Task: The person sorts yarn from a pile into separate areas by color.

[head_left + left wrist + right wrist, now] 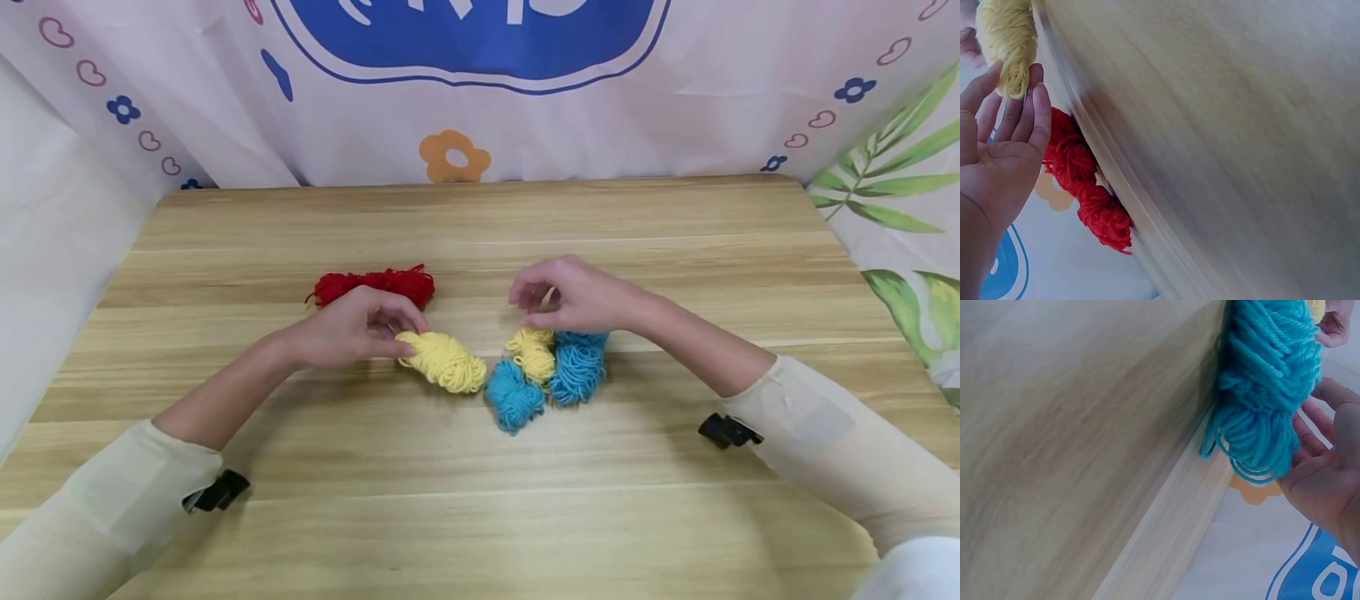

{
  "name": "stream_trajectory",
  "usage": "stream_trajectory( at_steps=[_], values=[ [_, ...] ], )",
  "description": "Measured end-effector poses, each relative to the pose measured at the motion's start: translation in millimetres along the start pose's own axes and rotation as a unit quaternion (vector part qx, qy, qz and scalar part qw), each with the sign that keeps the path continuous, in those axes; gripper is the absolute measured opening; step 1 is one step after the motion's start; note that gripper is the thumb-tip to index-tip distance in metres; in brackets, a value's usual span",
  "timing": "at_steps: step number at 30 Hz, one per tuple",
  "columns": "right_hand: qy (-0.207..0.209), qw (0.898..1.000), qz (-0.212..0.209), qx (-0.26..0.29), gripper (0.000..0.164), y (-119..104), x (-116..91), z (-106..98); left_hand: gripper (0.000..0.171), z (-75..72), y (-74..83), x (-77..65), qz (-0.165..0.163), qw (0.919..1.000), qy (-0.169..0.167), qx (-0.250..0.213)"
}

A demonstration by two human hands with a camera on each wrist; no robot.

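My left hand [356, 327] pinches the end of a yellow yarn skein [448, 363] between thumb and fingers; the left wrist view shows this yellow skein [1009, 37] at the fingertips. Behind that hand lies a red yarn skein [401, 283], partly covered by it. Just above a cluster of yarn is my right hand [573, 293], fingers loosely bent and apart from the thumb, with nothing visible between them. The cluster holds a smaller yellow bundle [534, 358], a small blue bundle [514, 400] and a larger blue skein [579, 372], whose far end the right hand hides.
A wood-grain table [450, 500] carries all the yarn. Beyond its back edge hangs a printed cloth [360, 133] with a blue emblem and an orange flower. Leaf-patterned cloth [892, 183] borders the right side. Black clips [217, 492] sit on both sleeves.
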State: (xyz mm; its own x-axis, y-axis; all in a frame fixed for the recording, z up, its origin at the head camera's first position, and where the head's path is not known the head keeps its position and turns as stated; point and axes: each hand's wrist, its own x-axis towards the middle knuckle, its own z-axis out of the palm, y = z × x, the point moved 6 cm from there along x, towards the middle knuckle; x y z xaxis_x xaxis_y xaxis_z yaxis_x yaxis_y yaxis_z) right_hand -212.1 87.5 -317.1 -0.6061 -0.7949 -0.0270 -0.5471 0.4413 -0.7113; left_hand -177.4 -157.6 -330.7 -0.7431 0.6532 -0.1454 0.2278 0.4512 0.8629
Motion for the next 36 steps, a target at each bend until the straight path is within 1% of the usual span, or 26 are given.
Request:
stream_trajectory(
  at_steps=[9,18,23,29,36],
  values=[
    [-0.003,1.000,-0.009,-0.001,0.015,3,-6,0,0.023,-2.7,1.3,0.4,0.011,0.9998,0.019,0.002],
    [-0.006,1.000,-0.004,0.007,0.018,6,-10,0,0.025,-8.4,4.6,0.1,0.023,0.9987,0.045,-0.002],
    [-0.011,1.000,-0.001,0.013,0.021,7,-13,0,0.025,-10.7,4.8,1.0,0.015,0.9982,0.057,-0.011],
    [-0.019,1.000,-0.013,0.018,0.024,7,-18,0,0.025,-11.8,6.0,1.9,0.010,0.9974,0.071,-0.013],
    [-0.028,0.999,-0.019,0.002,0.031,3,-23,1,0.023,-14.7,7.0,2.8,0.008,0.9950,0.094,-0.031]
  ],
)
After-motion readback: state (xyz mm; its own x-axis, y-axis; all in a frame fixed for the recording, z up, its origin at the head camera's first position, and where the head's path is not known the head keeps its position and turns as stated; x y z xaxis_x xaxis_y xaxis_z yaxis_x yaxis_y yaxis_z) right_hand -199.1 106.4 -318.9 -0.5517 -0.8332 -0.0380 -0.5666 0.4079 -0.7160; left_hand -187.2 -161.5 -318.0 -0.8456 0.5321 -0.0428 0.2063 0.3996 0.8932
